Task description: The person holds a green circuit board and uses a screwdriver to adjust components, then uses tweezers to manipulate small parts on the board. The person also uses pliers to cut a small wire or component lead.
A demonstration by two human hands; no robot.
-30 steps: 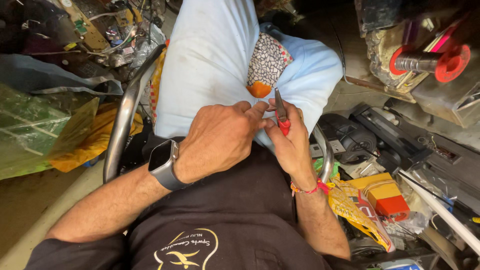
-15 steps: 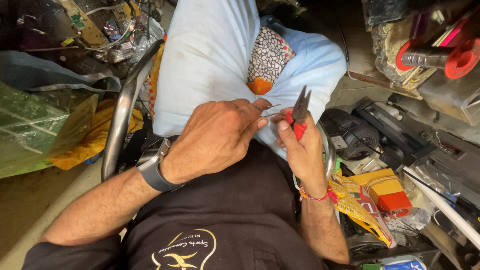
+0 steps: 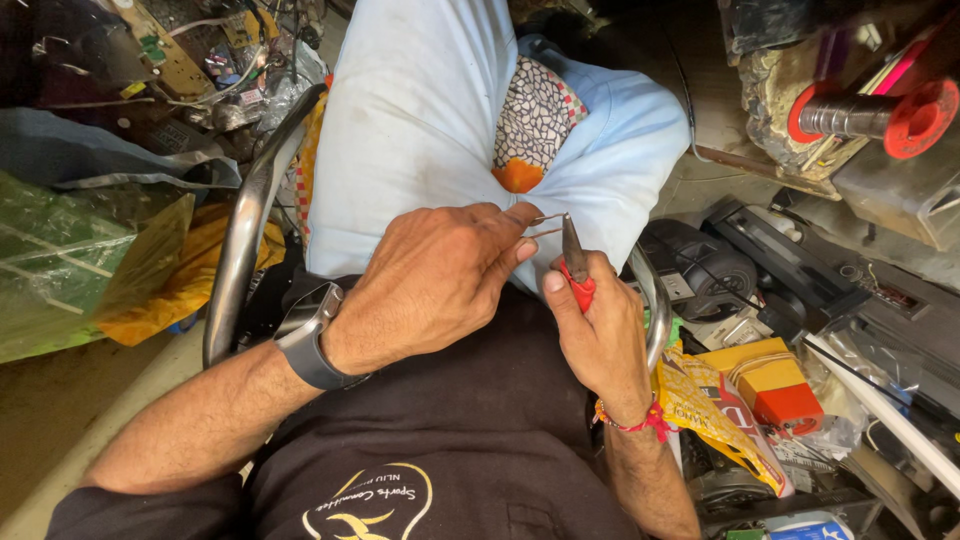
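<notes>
Half a second ago the red-handled pliers (image 3: pixel 574 262) stood tilted away to the right, clear of the left fingers; now they have swung upright and their dark tips close on the far end of the thin bent wire (image 3: pixel 543 226), so tool and wire have met and the wire is held at both ends. That wire sits just above the person's lap, in front of the pale blue cushion (image 3: pixel 420 120). The left hand (image 3: pixel 435 280) lies palm down, its grip closed, thumb and forefinger pinching the near end of the wire, a dark smartwatch (image 3: pixel 312 340) on the wrist. The right hand (image 3: pixel 600 335) is wrapped around the plier handles, thumb pressed along the red grip, wrist bent slightly inward, a red thread bracelet (image 3: pixel 635 422) below it. A curved metal chair arm (image 3: pixel 245 220) runs at the left; a yellow packet (image 3: pixel 715 405) lies at the right.
</notes>
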